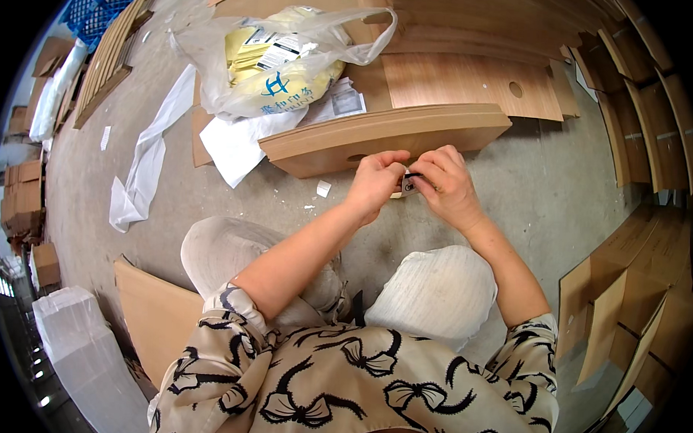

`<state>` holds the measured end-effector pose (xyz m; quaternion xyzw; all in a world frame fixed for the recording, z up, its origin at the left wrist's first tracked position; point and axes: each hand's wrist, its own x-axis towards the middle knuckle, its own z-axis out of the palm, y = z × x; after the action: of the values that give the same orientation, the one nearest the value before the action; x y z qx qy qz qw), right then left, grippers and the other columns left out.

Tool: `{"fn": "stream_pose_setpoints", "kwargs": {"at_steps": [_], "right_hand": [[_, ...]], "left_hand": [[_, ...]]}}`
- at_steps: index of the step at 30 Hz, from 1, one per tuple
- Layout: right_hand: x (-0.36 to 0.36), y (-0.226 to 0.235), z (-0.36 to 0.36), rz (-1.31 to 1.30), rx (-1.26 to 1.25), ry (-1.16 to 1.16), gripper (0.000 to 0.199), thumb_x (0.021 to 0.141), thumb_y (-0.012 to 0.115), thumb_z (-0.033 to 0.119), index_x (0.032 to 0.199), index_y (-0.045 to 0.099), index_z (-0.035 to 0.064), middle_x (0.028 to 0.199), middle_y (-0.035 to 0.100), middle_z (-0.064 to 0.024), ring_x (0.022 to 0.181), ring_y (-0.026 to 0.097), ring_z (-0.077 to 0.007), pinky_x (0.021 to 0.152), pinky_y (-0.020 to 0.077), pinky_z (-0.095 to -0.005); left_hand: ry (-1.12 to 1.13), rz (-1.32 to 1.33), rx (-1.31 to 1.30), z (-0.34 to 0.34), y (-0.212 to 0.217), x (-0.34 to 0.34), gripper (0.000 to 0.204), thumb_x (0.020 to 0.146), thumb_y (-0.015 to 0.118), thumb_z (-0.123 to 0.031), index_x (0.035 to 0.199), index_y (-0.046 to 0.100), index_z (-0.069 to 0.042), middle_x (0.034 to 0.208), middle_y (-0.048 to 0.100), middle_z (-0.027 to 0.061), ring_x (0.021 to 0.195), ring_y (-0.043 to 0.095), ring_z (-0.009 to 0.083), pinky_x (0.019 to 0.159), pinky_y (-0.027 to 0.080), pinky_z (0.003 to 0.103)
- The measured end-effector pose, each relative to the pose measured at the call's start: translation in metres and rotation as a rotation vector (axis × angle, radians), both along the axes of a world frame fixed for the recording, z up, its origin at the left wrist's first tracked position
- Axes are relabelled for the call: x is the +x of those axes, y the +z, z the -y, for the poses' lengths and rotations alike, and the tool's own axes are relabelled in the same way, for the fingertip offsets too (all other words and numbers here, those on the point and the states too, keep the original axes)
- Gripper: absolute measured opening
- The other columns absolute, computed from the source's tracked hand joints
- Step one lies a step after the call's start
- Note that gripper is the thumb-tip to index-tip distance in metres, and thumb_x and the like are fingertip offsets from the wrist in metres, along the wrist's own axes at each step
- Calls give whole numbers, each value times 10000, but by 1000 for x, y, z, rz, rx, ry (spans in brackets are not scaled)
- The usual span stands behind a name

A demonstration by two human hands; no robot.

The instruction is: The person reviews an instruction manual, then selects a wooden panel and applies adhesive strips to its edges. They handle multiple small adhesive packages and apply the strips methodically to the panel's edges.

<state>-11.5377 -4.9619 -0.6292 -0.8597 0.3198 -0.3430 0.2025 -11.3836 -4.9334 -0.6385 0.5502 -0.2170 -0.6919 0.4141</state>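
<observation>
The left hand [374,181] and the right hand [447,186] meet just above the person's knees, in front of the near edge of a curved stack of light brown wooden panels [380,137] lying on the grey concrete floor [546,185]. Both hands are closed with pinched fingers on a small pale label or sticker with a dark mark [407,185], held between them right at the edge of the stack; too little of it shows to tell its full shape. The left thumb and forefinger grip its left end, and the right fingers [432,174] curl over its right end. Behind the stack lies a flat brown wooden board with a round hole [473,82]. To the left of that, a clear plastic bag holding yellow packets [279,61] rests on white paper sheets [234,144], and a long white strip of paper [146,164] trails across the floor. A small white paper scrap [324,188] lies near the left hand. More curved wooden pieces [640,112] are stacked at the right, and a blue plastic crate [102,2] stands at the top left.
</observation>
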Motion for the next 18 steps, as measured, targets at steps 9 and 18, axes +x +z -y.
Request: {"fn": "stream_pose_setpoints", "kwargs": {"at_steps": [9, 18], "right_hand": [[2, 8, 0, -77, -162, 32, 165, 638, 627, 21, 795, 602, 61, 808, 532, -29, 781, 495, -223, 710, 409, -344], [3, 8, -3, -101, -167, 51, 119, 638, 611, 14, 744, 587, 60, 792, 521, -27, 775, 489, -218, 708, 406, -339]], "left_hand": [[-12, 68, -33, -1, 3, 2, 293, 830, 471, -23, 1103, 553, 44, 897, 608, 64, 735, 557, 110, 672, 465, 241], [35, 14, -34, -4, -3, -2, 276, 819, 476, -13, 1071, 573, 45, 850, 610, 64, 682, 545, 103, 610, 449, 238]]}}
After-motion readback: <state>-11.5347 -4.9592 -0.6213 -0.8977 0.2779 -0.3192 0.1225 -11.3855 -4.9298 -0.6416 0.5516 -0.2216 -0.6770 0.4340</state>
